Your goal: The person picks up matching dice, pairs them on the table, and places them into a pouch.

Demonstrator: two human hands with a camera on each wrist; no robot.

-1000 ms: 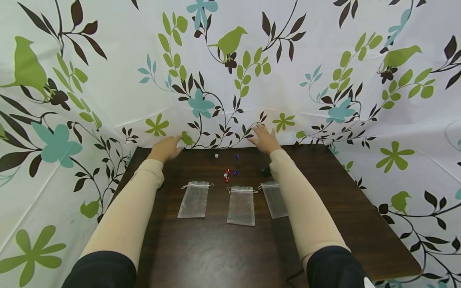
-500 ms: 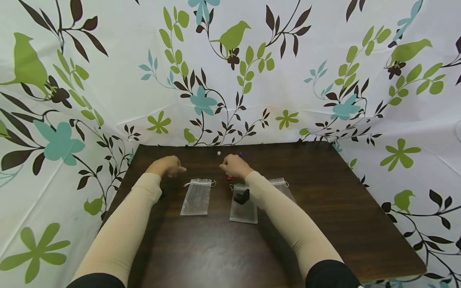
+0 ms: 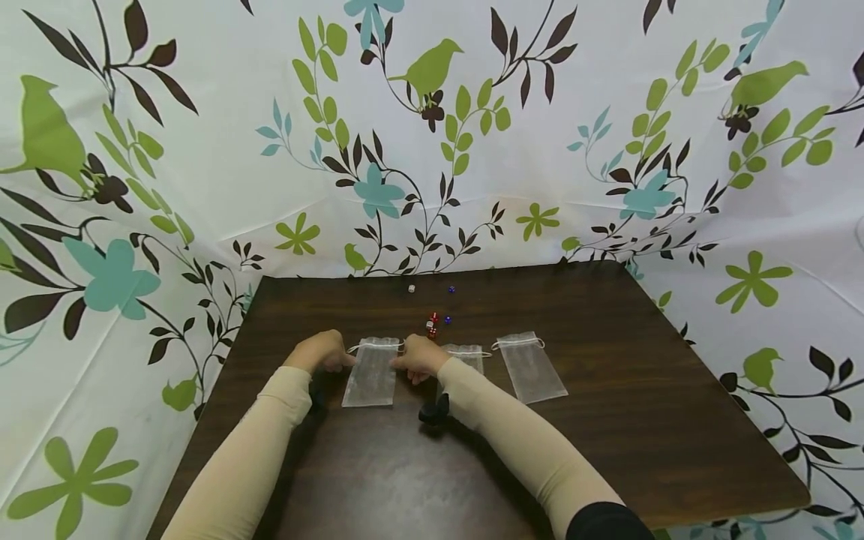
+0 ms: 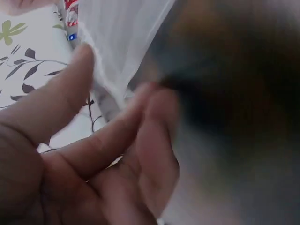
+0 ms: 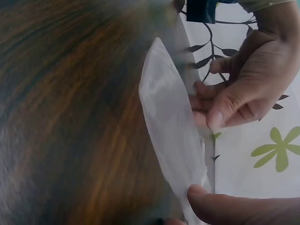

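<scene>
A white sheer drawstring pouch (image 3: 373,373) lies flat on the table, leftmost of three. My left hand (image 3: 320,351) is at its left edge; in the left wrist view the thumb (image 4: 72,84) stands apart from the bent fingers (image 4: 154,140), close to a corner of the pouch. At its right edge is my right hand (image 3: 420,357). In the right wrist view the right thumb (image 5: 211,202) overlaps the pouch (image 5: 171,117), with a gap to the fingertip below. The middle pouch (image 3: 466,354) is partly hidden by my right forearm; the right pouch (image 3: 532,367) lies apart.
Red dice (image 3: 433,332), a white die (image 3: 429,325) and a blue die (image 3: 448,320) sit behind the pouches. Farther back are another white die (image 3: 412,288) and blue die (image 3: 451,289). Patterned cloth (image 3: 432,150) hangs beyond the dark wooden table (image 3: 648,405).
Both hands have come back from the table's far side toward the left pouch. My right hand has swung left, past the dice, to its right edge. The pouches and dice have stayed put.
</scene>
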